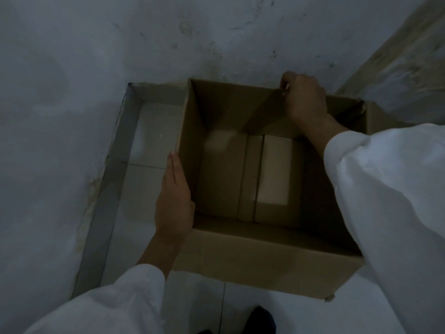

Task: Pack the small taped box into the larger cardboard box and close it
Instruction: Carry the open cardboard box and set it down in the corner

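A large brown cardboard box (252, 256) stands open on the floor in a dim corner. Deep inside it lies the small taped box (250, 179), with a tape strip running down its top. My left hand (174, 196) presses flat against the outside of the box's left wall, fingers straight and together. My right hand (304, 97) reaches across the opening and pinches the top edge of the far flap, which stands upright against the wall. Both arms wear white sleeves.
A grey plaster wall (216, 32) rises just behind the box. Another wall (48, 141) closes the left side, with a strip of pale floor tiles (149, 150) between it and the box. A dark shoe (260, 319) shows at the bottom edge.
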